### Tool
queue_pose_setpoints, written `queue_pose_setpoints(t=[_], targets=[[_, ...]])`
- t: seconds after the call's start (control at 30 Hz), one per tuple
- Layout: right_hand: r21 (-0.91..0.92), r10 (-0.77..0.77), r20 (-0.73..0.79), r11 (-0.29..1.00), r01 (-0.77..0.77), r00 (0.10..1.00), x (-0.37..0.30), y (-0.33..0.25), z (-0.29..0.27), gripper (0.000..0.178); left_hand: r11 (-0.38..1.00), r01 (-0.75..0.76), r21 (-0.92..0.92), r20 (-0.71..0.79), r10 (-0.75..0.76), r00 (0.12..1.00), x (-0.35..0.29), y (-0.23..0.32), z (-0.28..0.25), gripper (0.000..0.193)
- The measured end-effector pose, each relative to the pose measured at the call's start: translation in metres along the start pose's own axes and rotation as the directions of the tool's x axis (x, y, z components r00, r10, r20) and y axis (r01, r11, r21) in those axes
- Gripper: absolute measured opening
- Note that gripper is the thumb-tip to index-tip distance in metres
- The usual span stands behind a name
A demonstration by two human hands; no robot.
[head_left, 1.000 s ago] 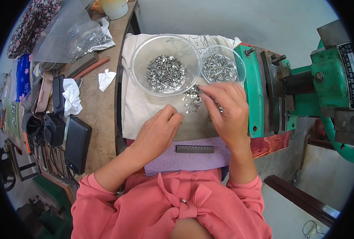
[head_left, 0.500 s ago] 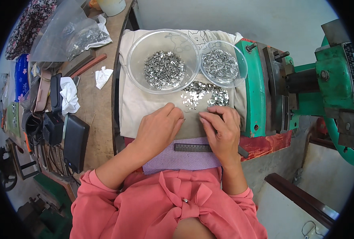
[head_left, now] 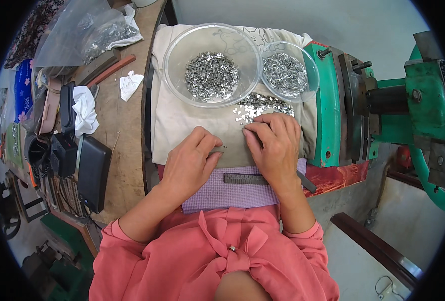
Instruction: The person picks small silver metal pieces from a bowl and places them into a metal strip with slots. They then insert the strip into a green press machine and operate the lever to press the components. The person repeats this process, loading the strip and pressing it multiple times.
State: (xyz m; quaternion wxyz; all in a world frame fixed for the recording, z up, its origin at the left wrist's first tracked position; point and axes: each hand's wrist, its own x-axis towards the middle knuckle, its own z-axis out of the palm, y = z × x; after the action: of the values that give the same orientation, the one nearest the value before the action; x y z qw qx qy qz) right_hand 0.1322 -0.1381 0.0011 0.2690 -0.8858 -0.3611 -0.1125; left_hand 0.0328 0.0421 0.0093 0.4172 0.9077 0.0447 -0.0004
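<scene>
My left hand (head_left: pixel 190 158) is curled above the cloth, thumb and fingers drawn together. A tiny metal piece (head_left: pixel 225 146) shows at its fingertips. My right hand (head_left: pixel 276 145) is bent in a pinch at the near edge of a loose pile of small shiny metal pieces (head_left: pixel 265 104); whatever its fingertips hold is hidden. Behind the pile stand a large clear plastic tub (head_left: pixel 174 88) of small metal pieces (head_left: pixel 211 75) and a smaller clear tub (head_left: pixel 313 83) of thin bent metal parts (head_left: pixel 285 74). Both tubs rest on a beige cloth (head_left: pixel 174 128).
A dark ruler-like bar (head_left: pixel 245 178) lies on a purple checked cloth (head_left: pixel 207 190) near my lap. To the right stands a green machine (head_left: pixel 327 108). The wooden table (head_left: pixel 127 145) on the left carries a black case (head_left: pixel 94 178), crumpled tissue (head_left: pixel 85 110) and plastic bags (head_left: pixel 64 42).
My left hand has shifted left and slightly nearer, away from the right hand. My right hand has moved up over the near part of the loose pile. The whole view has shifted slightly.
</scene>
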Motion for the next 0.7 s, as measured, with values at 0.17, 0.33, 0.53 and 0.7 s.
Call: queue_pose_setpoints(t=[0.17,0.33,0.53,0.7], targets=[[0.144,-0.006,-0.005,0.990,0.007,1.000,-0.010,-0.003,-0.011,0.017,1.000,-0.024,0.009,-0.025,0.024,0.999,0.001,0.000,0.003,0.019],[0.285,-0.020,0.110,0.959,-0.012,0.994,-0.040,-0.022,-0.027,0.019,0.997,-0.057,0.048,-0.058,0.059,0.997,0.004,-0.002,0.007,0.014],[0.302,0.008,0.135,0.952,-0.049,0.991,-0.062,-0.022,-0.024,0.020,0.995,-0.066,0.075,-0.065,0.071,0.995,0.006,-0.002,0.010,0.012],[0.203,0.027,0.048,0.978,-0.036,0.998,-0.038,-0.007,-0.026,0.022,0.993,-0.070,0.094,-0.066,0.076,0.995,0.005,-0.003,0.011,0.012]])
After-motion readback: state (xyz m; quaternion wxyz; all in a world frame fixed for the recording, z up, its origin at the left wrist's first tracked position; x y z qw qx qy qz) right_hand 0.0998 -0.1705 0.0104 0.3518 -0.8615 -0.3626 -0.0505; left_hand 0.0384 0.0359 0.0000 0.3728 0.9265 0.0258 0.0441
